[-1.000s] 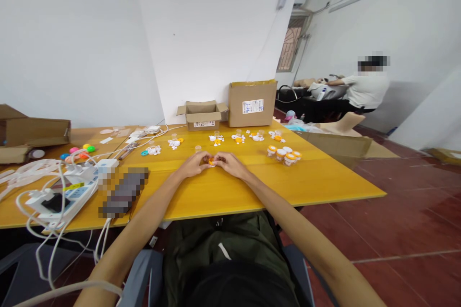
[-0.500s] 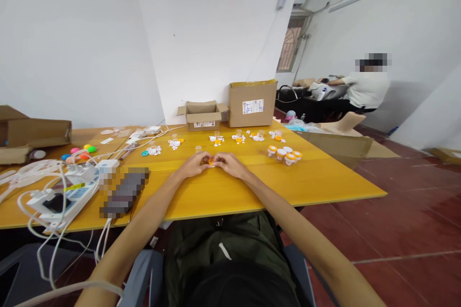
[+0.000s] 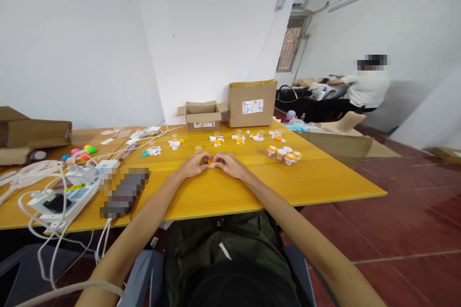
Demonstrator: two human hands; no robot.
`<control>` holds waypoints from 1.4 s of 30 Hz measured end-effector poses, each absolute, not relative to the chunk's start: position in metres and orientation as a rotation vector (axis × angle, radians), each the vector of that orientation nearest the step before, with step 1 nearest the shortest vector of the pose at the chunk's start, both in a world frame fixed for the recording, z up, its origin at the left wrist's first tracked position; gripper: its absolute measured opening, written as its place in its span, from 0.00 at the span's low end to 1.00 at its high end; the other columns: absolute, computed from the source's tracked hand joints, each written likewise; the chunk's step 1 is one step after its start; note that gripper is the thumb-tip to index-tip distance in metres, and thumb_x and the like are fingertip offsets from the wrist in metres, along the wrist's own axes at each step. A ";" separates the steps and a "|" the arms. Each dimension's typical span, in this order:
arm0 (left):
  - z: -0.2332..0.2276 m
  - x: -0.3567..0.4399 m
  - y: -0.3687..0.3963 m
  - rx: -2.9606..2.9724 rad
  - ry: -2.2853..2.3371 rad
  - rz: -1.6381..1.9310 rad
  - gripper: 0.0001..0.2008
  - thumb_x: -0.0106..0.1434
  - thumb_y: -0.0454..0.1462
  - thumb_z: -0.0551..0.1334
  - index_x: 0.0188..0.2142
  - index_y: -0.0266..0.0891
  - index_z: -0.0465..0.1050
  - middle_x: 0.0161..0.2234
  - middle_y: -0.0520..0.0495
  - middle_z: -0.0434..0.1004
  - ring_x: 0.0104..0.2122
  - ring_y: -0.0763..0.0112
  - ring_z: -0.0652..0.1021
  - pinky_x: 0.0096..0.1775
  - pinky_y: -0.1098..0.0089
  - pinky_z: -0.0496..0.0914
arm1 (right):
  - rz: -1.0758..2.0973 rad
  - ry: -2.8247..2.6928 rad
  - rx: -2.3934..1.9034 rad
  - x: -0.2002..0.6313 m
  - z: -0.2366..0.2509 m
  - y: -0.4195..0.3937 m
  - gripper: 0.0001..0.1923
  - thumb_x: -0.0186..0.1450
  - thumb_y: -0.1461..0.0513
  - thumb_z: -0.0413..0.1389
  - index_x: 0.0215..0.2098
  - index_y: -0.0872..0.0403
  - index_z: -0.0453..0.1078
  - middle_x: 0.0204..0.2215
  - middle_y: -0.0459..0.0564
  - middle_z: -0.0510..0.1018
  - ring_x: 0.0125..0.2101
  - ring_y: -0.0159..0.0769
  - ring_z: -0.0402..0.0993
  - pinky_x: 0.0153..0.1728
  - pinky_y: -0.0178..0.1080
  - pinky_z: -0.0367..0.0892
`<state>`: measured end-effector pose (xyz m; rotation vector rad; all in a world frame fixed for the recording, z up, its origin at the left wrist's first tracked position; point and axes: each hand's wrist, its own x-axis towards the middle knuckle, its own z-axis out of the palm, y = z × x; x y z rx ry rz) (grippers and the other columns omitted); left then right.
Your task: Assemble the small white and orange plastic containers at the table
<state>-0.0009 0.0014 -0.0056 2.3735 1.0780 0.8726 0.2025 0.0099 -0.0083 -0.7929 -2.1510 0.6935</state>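
Yellow table (image 3: 252,192), small orange part (image 3: 211,162) half-hidden between fingers (image 3: 203,159)

Left hand (image 3: 194,165): position on the yellow table (image 3: 252,187) unchanged in any measurable way; fingertips a little closer together over the small orange part (image 3: 211,162) than 1.0 s ago.
Right hand (image 3: 230,165): fingertips drawn slightly inward against the same part.
Small orange part: less of it visible between the fingertips.
Head view: shifted marginally.
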 end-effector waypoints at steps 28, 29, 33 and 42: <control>-0.007 -0.001 0.002 2.358 1.047 0.873 0.06 0.62 0.37 0.62 0.39 0.39 0.71 0.35 0.49 0.74 0.36 0.68 0.74 0.44 0.65 0.70 | 0.661 -2.179 -0.806 0.203 -0.006 0.007 0.05 0.62 0.66 0.56 0.29 0.53 0.70 0.28 0.46 0.78 0.31 0.35 0.73 0.35 0.35 0.65; -0.007 -0.001 0.003 2.356 1.049 0.874 0.06 0.62 0.38 0.62 0.39 0.39 0.71 0.35 0.49 0.74 0.36 0.68 0.74 0.44 0.65 0.70 | 0.666 -2.178 -0.808 0.202 -0.006 0.007 0.05 0.62 0.66 0.55 0.29 0.53 0.70 0.28 0.46 0.78 0.31 0.35 0.73 0.35 0.35 0.65; -0.008 -0.002 0.003 2.362 1.050 0.871 0.07 0.62 0.38 0.62 0.39 0.39 0.72 0.35 0.49 0.74 0.37 0.68 0.74 0.45 0.65 0.70 | 0.688 -2.173 -0.812 0.202 -0.006 0.008 0.05 0.62 0.66 0.55 0.29 0.53 0.70 0.28 0.46 0.78 0.31 0.35 0.73 0.35 0.35 0.65; -0.009 -0.001 0.004 2.350 1.059 0.886 0.08 0.62 0.38 0.63 0.40 0.39 0.72 0.35 0.49 0.75 0.37 0.67 0.74 0.45 0.65 0.70 | 0.708 -2.157 -0.775 0.204 -0.011 0.012 0.05 0.63 0.63 0.56 0.30 0.53 0.71 0.28 0.45 0.78 0.30 0.34 0.72 0.34 0.35 0.65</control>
